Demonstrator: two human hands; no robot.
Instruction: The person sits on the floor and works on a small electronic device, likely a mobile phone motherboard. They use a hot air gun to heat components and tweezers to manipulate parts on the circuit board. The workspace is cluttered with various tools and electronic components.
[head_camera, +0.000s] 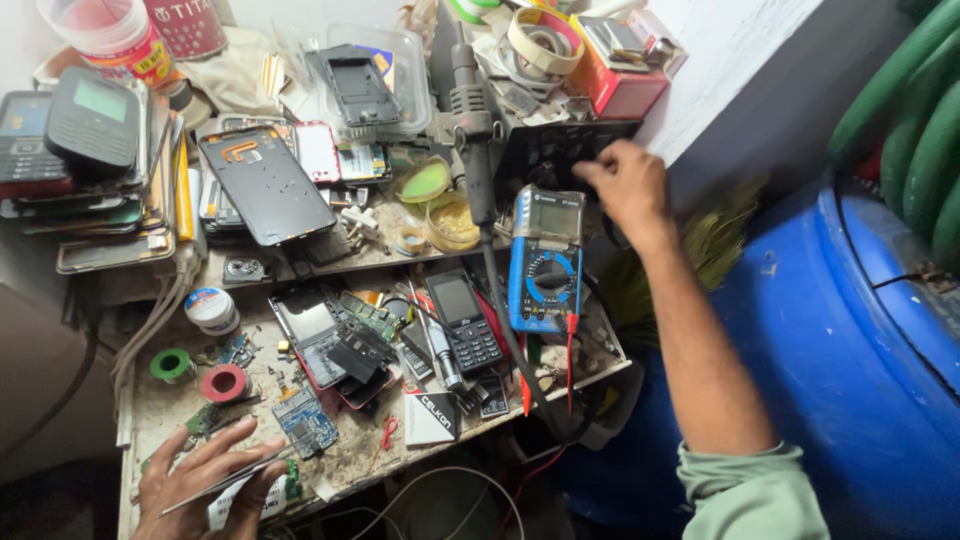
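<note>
My left hand (205, 480) rests at the near left edge of the cluttered workbench (150, 400), its fingers pinching thin metal tweezers (225, 482) that lie nearly flat. A small blue circuit board (305, 422) lies just right of that hand. My right hand (625, 180) reaches far forward to a black box with dark sockets (555, 150) at the back right; its fingertips touch the box's front. Just below that hand stands a blue and grey multimeter (545, 258). A grey hot-air handpiece (472, 110) stands upright left of the box.
A black keypad phone (465, 320), an opened phone (320, 335) and loose boards crowd the bench middle. Stacked phones (85, 130) fill the upper left shelf. Tape rolls (225, 383) lie near left. A blue barrel (840, 330) and green hose (915, 120) stand at right.
</note>
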